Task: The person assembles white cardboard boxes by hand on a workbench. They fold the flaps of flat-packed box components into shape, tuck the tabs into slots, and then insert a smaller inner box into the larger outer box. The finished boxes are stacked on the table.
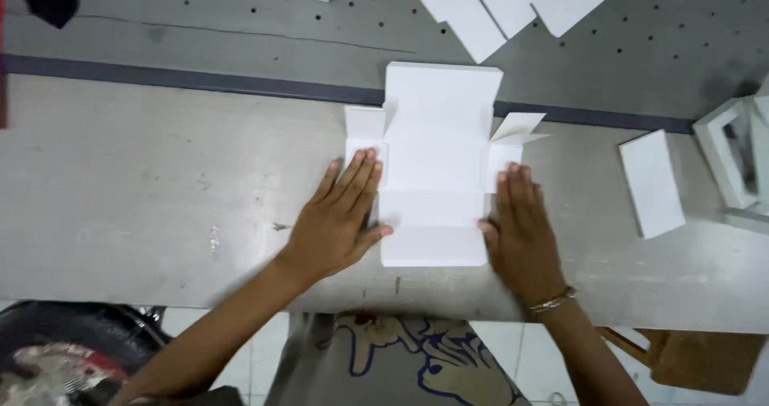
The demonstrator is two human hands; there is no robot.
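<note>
Flat white box blank [433, 166] lies mid-bench [160, 190], flaps spread. Your left hand [340, 218] and right hand [521, 230] rest open, palms down, on side flaps, gripping nothing, pinning card flat against bench.

White unfolded cardboard box blank [433, 166] flat on grey table.

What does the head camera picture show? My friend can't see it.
Two bare hands, left hand and right hand, press flat on the side flaps of an unfolded white cardboard box blank on a grey table. A small white card lies to the right.
</note>
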